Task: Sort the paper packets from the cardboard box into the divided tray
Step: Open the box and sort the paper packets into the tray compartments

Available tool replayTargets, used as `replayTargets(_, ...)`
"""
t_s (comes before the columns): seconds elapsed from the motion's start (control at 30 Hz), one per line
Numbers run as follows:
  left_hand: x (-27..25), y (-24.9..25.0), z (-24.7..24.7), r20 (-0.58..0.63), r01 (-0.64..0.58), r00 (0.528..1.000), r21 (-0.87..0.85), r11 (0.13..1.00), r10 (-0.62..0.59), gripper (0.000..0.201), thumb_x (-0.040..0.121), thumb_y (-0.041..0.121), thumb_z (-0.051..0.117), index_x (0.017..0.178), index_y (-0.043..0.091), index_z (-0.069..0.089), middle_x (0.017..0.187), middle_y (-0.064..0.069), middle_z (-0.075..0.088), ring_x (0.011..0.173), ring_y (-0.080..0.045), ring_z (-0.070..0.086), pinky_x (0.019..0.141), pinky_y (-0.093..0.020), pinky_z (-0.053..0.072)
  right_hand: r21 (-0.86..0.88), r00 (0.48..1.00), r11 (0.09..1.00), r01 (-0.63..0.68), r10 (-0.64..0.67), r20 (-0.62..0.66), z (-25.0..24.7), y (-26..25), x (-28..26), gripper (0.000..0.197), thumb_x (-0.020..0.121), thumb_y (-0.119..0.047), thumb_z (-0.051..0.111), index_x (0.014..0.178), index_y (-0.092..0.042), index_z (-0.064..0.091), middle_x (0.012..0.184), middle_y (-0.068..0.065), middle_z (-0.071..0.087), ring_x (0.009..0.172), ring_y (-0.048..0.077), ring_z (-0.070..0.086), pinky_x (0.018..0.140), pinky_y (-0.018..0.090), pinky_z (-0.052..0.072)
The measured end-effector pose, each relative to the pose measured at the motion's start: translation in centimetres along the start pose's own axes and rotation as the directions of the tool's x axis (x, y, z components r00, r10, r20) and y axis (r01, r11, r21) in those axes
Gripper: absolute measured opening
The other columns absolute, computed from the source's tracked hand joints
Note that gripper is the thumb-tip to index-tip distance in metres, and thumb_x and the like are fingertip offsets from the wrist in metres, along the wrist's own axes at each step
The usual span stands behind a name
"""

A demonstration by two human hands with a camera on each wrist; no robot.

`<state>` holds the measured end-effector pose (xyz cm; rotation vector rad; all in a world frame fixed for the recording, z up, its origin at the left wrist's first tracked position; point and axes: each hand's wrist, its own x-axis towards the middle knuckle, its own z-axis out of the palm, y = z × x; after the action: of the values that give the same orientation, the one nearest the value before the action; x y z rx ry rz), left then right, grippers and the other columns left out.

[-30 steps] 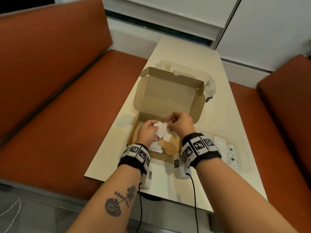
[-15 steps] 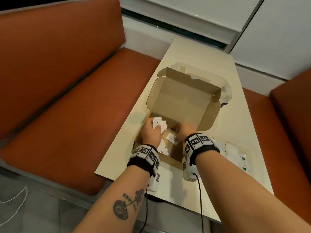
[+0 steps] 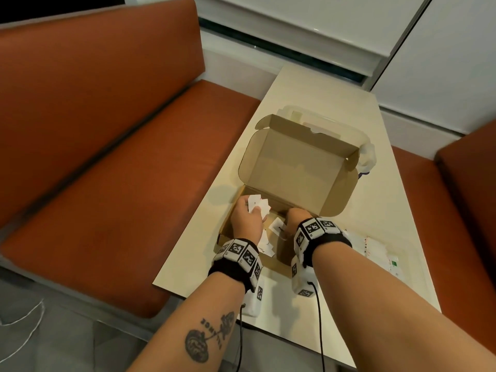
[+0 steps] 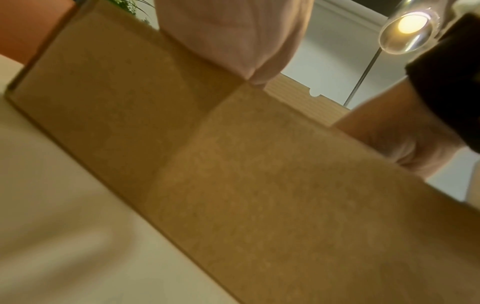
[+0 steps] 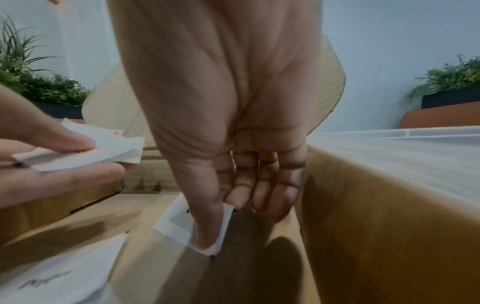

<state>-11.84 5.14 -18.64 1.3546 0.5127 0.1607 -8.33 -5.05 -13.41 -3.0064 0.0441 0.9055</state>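
Note:
An open cardboard box (image 3: pixel 295 170) stands on the table with loose white paper packets (image 3: pixel 265 245) on its floor. My left hand (image 3: pixel 247 218) is inside the box at its left end and grips a small bunch of packets (image 3: pixel 257 206), also seen in the right wrist view as packets (image 5: pixel 111 148). My right hand (image 3: pixel 298 217) reaches down to the box floor, where thumb and forefinger pinch one packet (image 5: pixel 176 226). The clear divided tray (image 3: pixel 408 253) lies right of the box with packets in it. The left wrist view shows only the box's outer wall (image 4: pixel 233 185).
A clear plastic container (image 3: pixel 335 124) sits behind the box's raised lid. Orange benches (image 3: pixel 120 170) flank the narrow table (image 3: pixel 375 210). The box's right wall (image 5: pixel 376 226) stands close beside my right hand. Another printed packet (image 5: pixel 52 281) lies near the box's front.
My hands have parted and dropped into the box. The right hand left the bunch held by the left and went down to a packet on the box floor.

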Motion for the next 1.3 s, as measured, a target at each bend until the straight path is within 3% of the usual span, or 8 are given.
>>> replayTargets(0.1, 0.1, 0.2, -0.2, -0.012, 0.026, 1.0, -0.006, 1.0, -0.026, 0.028, 0.092, -0.006, 0.046, 0.112, 0.011, 0.055, 0.11, -0.007, 0.062, 0.094, -0.023, 0.062, 0.066, -0.022, 0.055, 0.046, 1.0, 0.999, 0.0, 0.0, -0.006, -0.4, 0.0, -0.2, 0.033, 0.092, -0.017, 0.057, 0.12, 0.0, 0.059, 0.124, 0.015, 0.06, 0.11, 0.027, 0.059, 0.093, 0.032, 0.046)
replayTargets(0.2, 0.1, 0.2, -0.3, 0.005, 0.069, 0.998, 0.003, 0.998, -0.069, 0.03, 0.092, -0.005, 0.045, 0.117, 0.01, 0.053, 0.115, -0.01, 0.062, 0.101, -0.028, 0.063, 0.082, -0.04, 0.057, 0.209, 1.0, 0.978, 0.013, -0.01, -0.013, -0.7, 0.1, -0.6, 0.028, 0.089, -0.007, 0.059, 0.115, 0.004, 0.062, 0.105, 0.016, 0.067, 0.091, 0.024, 0.063, 0.089, 0.033, 0.051)
replayTargets(0.33, 0.2, 0.2, -0.3, 0.017, 0.074, 0.997, 0.026, 0.997, -0.075, 0.032, 0.092, -0.006, 0.042, 0.118, 0.009, 0.052, 0.116, -0.013, 0.061, 0.103, -0.031, 0.061, 0.084, -0.048, 0.056, 0.38, 0.998, 0.924, 0.049, -0.034, -0.046, -1.6, 0.1, -1.5, 0.023, 0.089, -0.002, 0.059, 0.111, 0.001, 0.062, 0.09, 0.012, 0.062, 0.079, 0.02, 0.057, 0.072, 0.029, 0.053)
replayTargets(0.57, 0.2, 0.2, -0.3, -0.027, 0.058, 0.998, -0.015, 0.998, -0.058, 0.032, 0.092, -0.008, 0.04, 0.116, 0.009, 0.052, 0.113, -0.01, 0.058, 0.093, -0.023, 0.06, 0.068, -0.029, 0.057, 0.511, 0.992, 0.855, 0.089, -0.03, -0.123, -2.5, -0.3, -2.2, 0.014, 0.087, 0.002, 0.059, 0.081, -0.011, 0.058, 0.074, 0.004, 0.057, 0.062, 0.015, 0.051, 0.054, 0.022, 0.043)
replayTargets(0.73, -0.3, 0.5, -0.1, 0.067, 0.046, 0.997, 0.011, 0.999, -0.047, 0.01, 0.093, 0.014, 0.057, 0.102, 0.016, 0.053, 0.102, -0.009, 0.066, 0.088, -0.021, 0.064, 0.084, -0.048, 0.055, 0.591, 0.993, 0.798, 0.119, -0.079, -0.092, -2.1, -1.2, -2.5, 0.024, 0.086, 0.001, 0.061, 0.07, -0.012, 0.049, 0.074, 0.009, 0.06, 0.056, 0.013, 0.051, 0.055, 0.022, 0.044)
replayTargets(0.87, -0.3, 0.3, -0.2, -0.017, 0.052, 0.998, 0.001, 0.999, -0.052, 0.026, 0.091, 0.001, 0.056, 0.113, 0.013, 0.053, 0.113, -0.012, 0.066, 0.102, -0.028, 0.064, 0.09, -0.048, 0.053, 0.528, 0.996, 0.845, 0.083, -0.049, -0.078, -1.4, -2.4, -2.3, 0.004, 0.088, -0.003, 0.06, 0.085, -0.004, 0.057, 0.093, 0.017, 0.066, 0.074, 0.023, 0.061, 0.072, 0.03, 0.053)
replayTargets(1.0, 0.0, 0.3, -0.5, -0.12, 0.074, 0.989, -0.084, 0.994, -0.084, 0.031, 0.091, 0.003, 0.055, 0.121, 0.009, 0.053, 0.114, -0.013, 0.066, 0.102, -0.03, 0.064, 0.089, -0.049, 0.053, 0.179, 0.999, 0.983, 0.03, -0.032, 0.01, -0.5, -3.0, -1.8, 0.037, 0.085, -0.011, 0.067, 0.119, -0.001, 0.06, 0.121, 0.015, 0.062, 0.111, 0.027, 0.06, 0.097, 0.037, 0.049)
replayTargets(1.3, 0.3, 0.2, -0.2, -0.149, 0.066, 0.984, -0.201, 0.977, -0.097, 0.025, 0.089, 0.001, 0.056, 0.109, 0.017, 0.053, 0.107, -0.012, 0.067, 0.097, -0.03, 0.066, 0.087, -0.052, 0.054, 0.02, 0.99, 0.991, 0.135, -0.134, -0.039, 3.2, -3.1, -1.6, 0.05, 0.079, -0.015, 0.07, 0.123, -0.009, 0.045, 0.122, 0.015, 0.056, 0.112, 0.032, 0.056, 0.078, 0.034, 0.042)
